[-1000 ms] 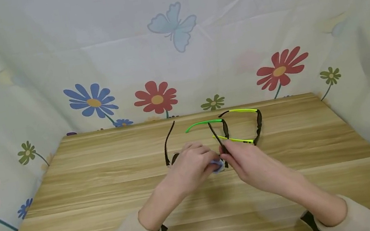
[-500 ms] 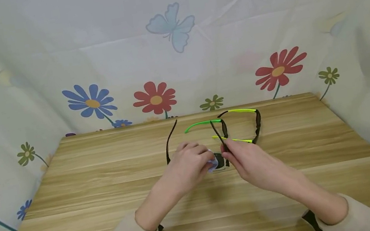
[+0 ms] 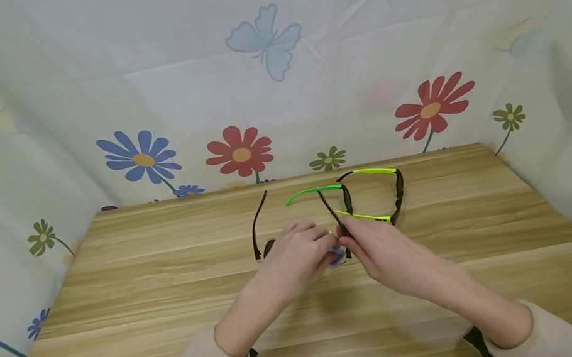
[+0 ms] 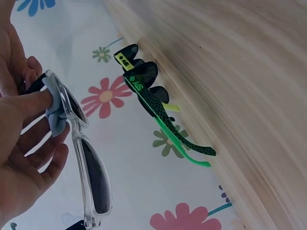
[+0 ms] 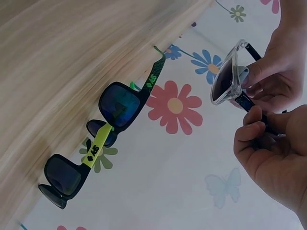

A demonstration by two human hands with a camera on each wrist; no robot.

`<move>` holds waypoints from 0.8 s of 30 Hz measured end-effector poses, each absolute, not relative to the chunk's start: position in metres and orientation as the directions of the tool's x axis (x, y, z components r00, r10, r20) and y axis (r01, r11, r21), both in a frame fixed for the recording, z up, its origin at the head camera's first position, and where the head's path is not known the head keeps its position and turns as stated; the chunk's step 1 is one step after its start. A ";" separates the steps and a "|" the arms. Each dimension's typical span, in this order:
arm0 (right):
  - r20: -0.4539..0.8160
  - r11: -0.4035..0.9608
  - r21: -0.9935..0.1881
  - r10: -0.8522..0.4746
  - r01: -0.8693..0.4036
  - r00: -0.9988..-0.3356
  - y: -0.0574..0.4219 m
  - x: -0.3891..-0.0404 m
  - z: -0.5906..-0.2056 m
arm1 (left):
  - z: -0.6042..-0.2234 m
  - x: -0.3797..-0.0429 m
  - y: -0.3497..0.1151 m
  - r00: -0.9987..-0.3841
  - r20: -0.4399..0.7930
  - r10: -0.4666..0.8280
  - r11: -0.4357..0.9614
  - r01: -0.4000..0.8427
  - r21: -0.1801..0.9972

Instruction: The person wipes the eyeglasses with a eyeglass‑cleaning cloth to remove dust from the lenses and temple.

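A pair of sunglasses with a clear frame, dark lenses and black temples is held up between both hands. My left hand pinches a small light-blue cloth against the lens nearer my right hand. The cloth wraps the frame's edge there, with thumb on one face and fingers behind. My right hand grips the black temple on that side, near the hinge. In the head view the far temple sticks up past the left hand, which hides most of the frame.
Behind the hands, two more sunglasses lie on the wooden table: one with a green temple, one with yellow temples. They sit close together, right of centre. A flower-printed curtain stands along the table's back and sides.
My left hand has slid the cloth left, baring part of the dark lens, then back right over it. The held sunglasses have shifted slightly; my right hand keeps its grip.
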State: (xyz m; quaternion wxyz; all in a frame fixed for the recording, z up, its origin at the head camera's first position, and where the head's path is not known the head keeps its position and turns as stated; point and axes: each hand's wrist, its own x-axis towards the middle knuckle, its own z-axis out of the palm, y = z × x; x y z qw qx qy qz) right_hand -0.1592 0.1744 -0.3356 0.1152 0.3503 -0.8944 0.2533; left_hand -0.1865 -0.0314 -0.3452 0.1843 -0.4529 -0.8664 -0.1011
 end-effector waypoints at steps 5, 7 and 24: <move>0.383 0.634 -0.377 -0.557 -0.675 -0.737 0.174 -0.160 -0.337 | -0.345 -0.187 -0.033 -0.533 0.405 0.743 0.575 0.818 0.022; 0.381 0.637 -0.384 -0.551 -0.669 -0.743 0.175 -0.160 -0.337 | -0.346 -0.187 -0.034 -0.535 0.409 0.739 0.575 0.817 0.030; 0.311 0.672 -0.425 -0.520 -0.606 -0.795 0.186 -0.162 -0.336 | -0.337 -0.181 -0.042 -0.544 0.519 0.659 0.652 0.758 -0.034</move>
